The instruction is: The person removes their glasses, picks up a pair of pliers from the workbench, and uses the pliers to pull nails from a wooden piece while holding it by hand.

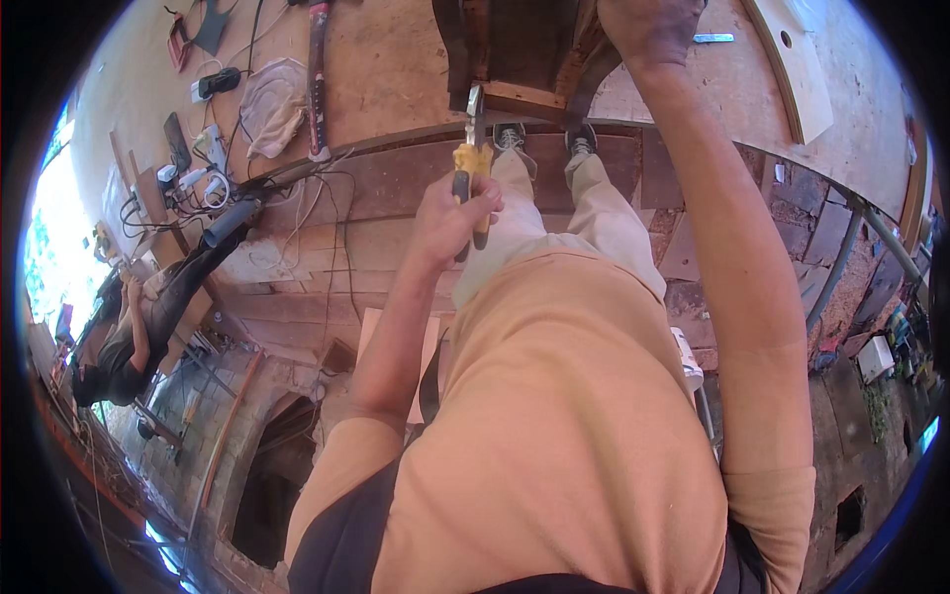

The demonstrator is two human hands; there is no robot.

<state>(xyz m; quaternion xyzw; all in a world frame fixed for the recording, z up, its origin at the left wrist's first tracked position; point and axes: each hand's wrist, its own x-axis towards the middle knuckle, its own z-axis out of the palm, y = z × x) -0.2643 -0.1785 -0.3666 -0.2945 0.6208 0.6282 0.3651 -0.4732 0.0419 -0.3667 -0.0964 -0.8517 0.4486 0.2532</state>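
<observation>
A pair of pliers [473, 178] with yellow and black handles is in my left hand [457, 216], its metal jaws pointing up toward a dark wooden frame [520, 94]. The jaw tip appears close to the frame's lower left corner; I cannot tell whether they touch. This frame, possibly part of a chair, lies on the workbench at its near edge, with a lighter wooden strip along its near side. My right hand [653, 32] is closed at the frame's right side, its fingers partly hidden and cut off by the picture's upper edge.
On the bench [386, 74] at left lie a hammer [318, 89], a crumpled cloth [275, 104] and a power strip [210, 148] with tangled cables. Pale board pieces [792, 69] lie at right. Another person [148, 307] is at far left. A floor opening [277, 475] shows at lower left.
</observation>
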